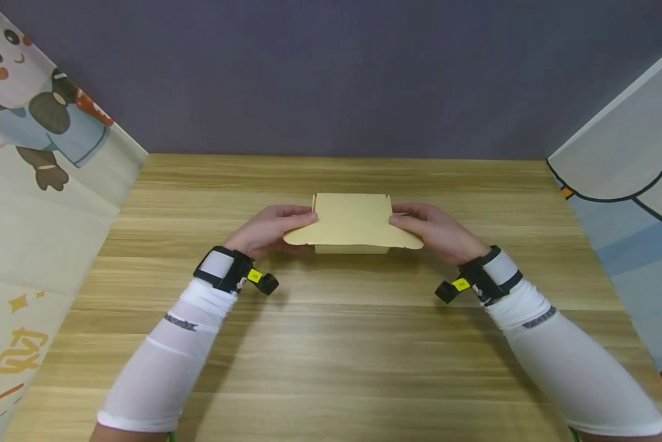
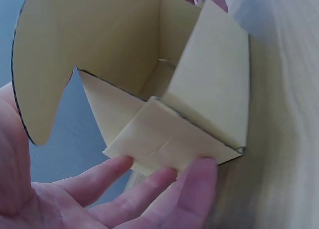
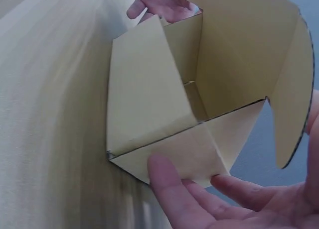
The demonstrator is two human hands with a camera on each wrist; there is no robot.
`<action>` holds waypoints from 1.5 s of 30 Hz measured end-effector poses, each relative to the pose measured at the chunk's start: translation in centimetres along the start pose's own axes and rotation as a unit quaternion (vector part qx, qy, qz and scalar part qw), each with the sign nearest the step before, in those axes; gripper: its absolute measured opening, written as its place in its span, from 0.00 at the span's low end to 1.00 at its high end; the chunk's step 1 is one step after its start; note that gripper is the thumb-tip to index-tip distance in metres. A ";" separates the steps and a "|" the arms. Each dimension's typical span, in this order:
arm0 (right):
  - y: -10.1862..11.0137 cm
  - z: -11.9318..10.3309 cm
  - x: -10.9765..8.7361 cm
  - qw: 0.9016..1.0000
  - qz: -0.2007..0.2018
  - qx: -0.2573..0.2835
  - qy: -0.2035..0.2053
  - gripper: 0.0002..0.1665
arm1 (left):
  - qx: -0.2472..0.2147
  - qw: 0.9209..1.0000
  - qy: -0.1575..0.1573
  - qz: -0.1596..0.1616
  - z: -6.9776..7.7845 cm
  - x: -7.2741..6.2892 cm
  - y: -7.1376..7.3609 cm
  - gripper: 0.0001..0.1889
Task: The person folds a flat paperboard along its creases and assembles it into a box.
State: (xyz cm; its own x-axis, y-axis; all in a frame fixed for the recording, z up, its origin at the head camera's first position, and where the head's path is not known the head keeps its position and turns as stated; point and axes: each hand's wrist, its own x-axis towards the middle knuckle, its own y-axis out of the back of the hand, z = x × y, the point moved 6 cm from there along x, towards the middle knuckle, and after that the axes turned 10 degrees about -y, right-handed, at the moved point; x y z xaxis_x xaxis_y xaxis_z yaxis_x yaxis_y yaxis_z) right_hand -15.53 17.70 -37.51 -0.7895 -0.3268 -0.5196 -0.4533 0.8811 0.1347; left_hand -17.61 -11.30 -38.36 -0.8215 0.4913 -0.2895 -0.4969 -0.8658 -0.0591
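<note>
A small tan cardboard box [image 1: 352,249] sits at the middle of the table with its lid [image 1: 353,218] tilted over it, partly raised. The lid's front edge flares into rounded ears at both corners. My left hand [image 1: 270,230] holds the box's left end, thumb along the lid's side, and its fingertips [image 2: 197,184] press the folded end wall. At the opposite end my right hand [image 1: 436,232] mirrors this grip, with fingers [image 3: 172,184] against that end wall. Both wrist views look in past the front wall [image 3: 142,87] through the gap under the lid.
The wood-grain table [image 1: 358,368] extends around the box. Behind it rises a dark blue-grey wall [image 1: 342,80]. Cartoon-printed panels stand along the left side [image 1: 49,221] and right side [image 1: 613,147]. A strapped camera sits on each wrist, over white sleeves.
</note>
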 end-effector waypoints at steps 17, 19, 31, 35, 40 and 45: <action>-0.7 1.6 0.2 0.997 0.075 -0.028 -0.002 0.47 | 0.036 0.997 -0.025 0.069 -1.8 -0.8 -0.5 0.32; -0.8 1.7 0.2 0.996 0.078 -0.030 -0.004 0.47 | 0.045 0.996 -0.031 0.077 -1.9 -0.8 -0.5 0.32; -0.9 1.8 0.2 0.992 0.102 -0.079 0.010 0.46 | 0.095 0.988 -0.063 0.102 -2.1 -1.0 -0.5 0.32; -0.9 2.0 0.5 0.991 0.102 -0.087 0.008 0.47 | 0.096 0.988 -0.069 0.104 -2.1 -1.0 -0.6 0.32; -1.0 2.2 0.6 0.991 0.104 -0.084 0.013 0.47 | 0.104 0.985 -0.076 0.114 -2.0 -1.2 -0.7 0.31; -1.3 2.2 0.3 0.991 0.109 -0.075 0.015 0.46 | 0.138 0.977 -0.093 0.131 -1.9 -1.3 -0.9 0.30</action>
State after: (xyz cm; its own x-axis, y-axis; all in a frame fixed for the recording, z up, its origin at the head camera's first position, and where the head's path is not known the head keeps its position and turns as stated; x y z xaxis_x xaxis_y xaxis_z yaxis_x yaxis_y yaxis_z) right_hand -14.33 17.21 -39.69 -0.8868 -0.1456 -0.4386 -0.3243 0.8722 0.3662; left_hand -15.54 -11.37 -39.75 -0.9546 0.2869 -0.0801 -0.2979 -0.9180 0.2618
